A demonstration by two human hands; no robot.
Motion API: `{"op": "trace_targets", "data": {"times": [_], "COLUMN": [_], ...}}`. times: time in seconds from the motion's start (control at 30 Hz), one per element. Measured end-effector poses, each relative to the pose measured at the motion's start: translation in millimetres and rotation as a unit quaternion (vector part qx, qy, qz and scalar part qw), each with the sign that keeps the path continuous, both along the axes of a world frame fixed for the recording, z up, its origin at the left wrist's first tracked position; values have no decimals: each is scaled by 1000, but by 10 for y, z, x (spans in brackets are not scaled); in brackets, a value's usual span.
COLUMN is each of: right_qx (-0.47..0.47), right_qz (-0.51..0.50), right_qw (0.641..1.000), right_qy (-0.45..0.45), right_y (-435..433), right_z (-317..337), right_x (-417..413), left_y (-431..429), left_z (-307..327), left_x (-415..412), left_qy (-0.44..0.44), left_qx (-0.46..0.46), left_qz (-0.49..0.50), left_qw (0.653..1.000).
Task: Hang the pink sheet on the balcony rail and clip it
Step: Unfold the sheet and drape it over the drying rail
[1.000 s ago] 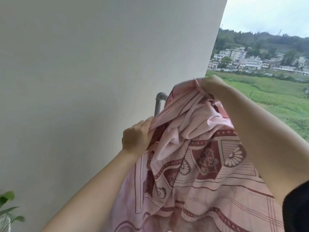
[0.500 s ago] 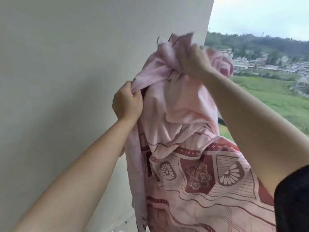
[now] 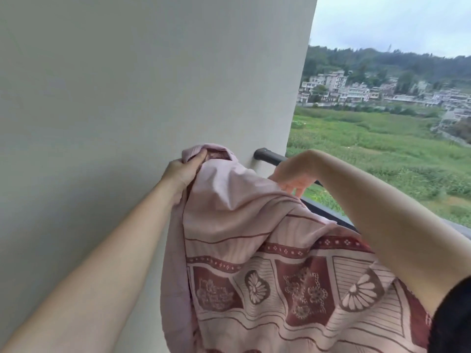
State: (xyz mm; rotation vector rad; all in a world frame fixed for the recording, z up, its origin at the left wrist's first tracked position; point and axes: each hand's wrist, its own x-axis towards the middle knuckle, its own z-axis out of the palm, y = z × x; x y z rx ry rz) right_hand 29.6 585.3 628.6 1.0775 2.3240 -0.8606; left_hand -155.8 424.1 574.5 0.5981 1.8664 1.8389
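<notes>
The pink sheet (image 3: pixel 254 245), with a dark red flower and line pattern, hangs in front of me and spreads toward the dark balcony rail (image 3: pixel 270 157). My left hand (image 3: pixel 182 171) grips a bunched corner of the sheet close to the wall, at rail height. My right hand (image 3: pixel 293 178) is over the rail with its fingers pointing down at the sheet's far edge; whether it holds the cloth I cannot tell. The sheet hides most of the rail. No clip is in view.
A plain white wall (image 3: pixel 127 98) fills the left and meets the rail's end. Beyond the rail lie green fields (image 3: pixel 382 149) and distant buildings far below. A black sleeve (image 3: pixel 451 319) is at the lower right.
Both hands have come down from head height to the rail. The bunched sheet has spread out toward the rail, and my right hand has let go of the big wad it held.
</notes>
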Motion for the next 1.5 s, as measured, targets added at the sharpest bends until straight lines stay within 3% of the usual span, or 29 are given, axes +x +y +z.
{"op": "trace_targets", "data": {"times": [0.07, 0.13, 0.2, 0.27, 0.33, 0.37, 0.4, 0.43, 0.47, 0.53, 0.57, 0.6, 0.67, 0.83, 0.93, 1.07, 1.2, 1.33, 1.37, 1.4, 1.5], "right_qx": [-15, 51, 255, 453, 522, 555, 565, 550, 523, 443, 400, 377, 376, 269, 241, 256, 408, 584, 595, 570, 402], "right_qz": [-12, -44, -68, -135, -236, -247, -247, -253, -249, -166, -105, -46, 19, -61, -50, -13, -36, -67, -64, -65, -153], "right_qw": [995, 989, 952, 850, 726, 679, 662, 677, 718, 854, 904, 924, 926, 950, 959, 962, 902, 777, 760, 766, 837], "right_qy": [95, 130, 151, 233, 382, 412, 426, 419, 386, 218, 114, 41, 30, 143, 139, 92, 134, 225, 255, 290, 338], "right_y": [-77, -51, 98, 313, 383, 399, 386, 387, 385, 344, 281, 215, 131, -94, -340, -728, -997, -1409, -1547, -1694, -2012], "right_z": [-97, -55, 61, 182, 286, 305, 331, 334, 325, 249, 192, 142, 77, 170, 218, 145, 157, 454, 468, 461, 344], "right_x": [-55, -89, -31, 117, 235, 234, 215, 163, 122, 78, 83, 95, 96, 155, 379, 811, 1211, 1672, 1742, 1797, 2077], "left_y": [103, 165, 166, 82, -12, -17, 5, 42, 95, 208, 235, 229, 210, 217, 131, 138, 2, -182, -200, -203, -195], "left_z": [170, 390, 598, 785, 938, 971, 970, 938, 873, 618, 460, 306, 55, -278, -395, -345, -91, 142, 184, 223, 218], "left_x": [115, 208, 130, -71, -267, -341, -410, -461, -512, -644, -682, -661, -484, 177, 565, 636, 560, 618, 688, 757, 880], "left_qy": [7, -14, -45, -87, -69, -44, -18, 5, 30, 126, 180, 227, 290, 366, 412, 433, 421, 401, 399, 392, 320], "left_qx": [46, 116, 189, 275, 302, 291, 271, 236, 188, 3, -128, -242, -318, -66, -28, 7, 8, 60, 67, 69, 29], "left_qz": [-9, -10, 26, 97, 171, 195, 218, 227, 223, 174, 136, 115, 109, 35, -49, -15, 23, 46, 43, 46, 65], "left_qw": [999, 993, 981, 952, 935, 935, 938, 945, 956, 977, 966, 936, 896, 928, 910, 901, 907, 913, 913, 916, 945]}}
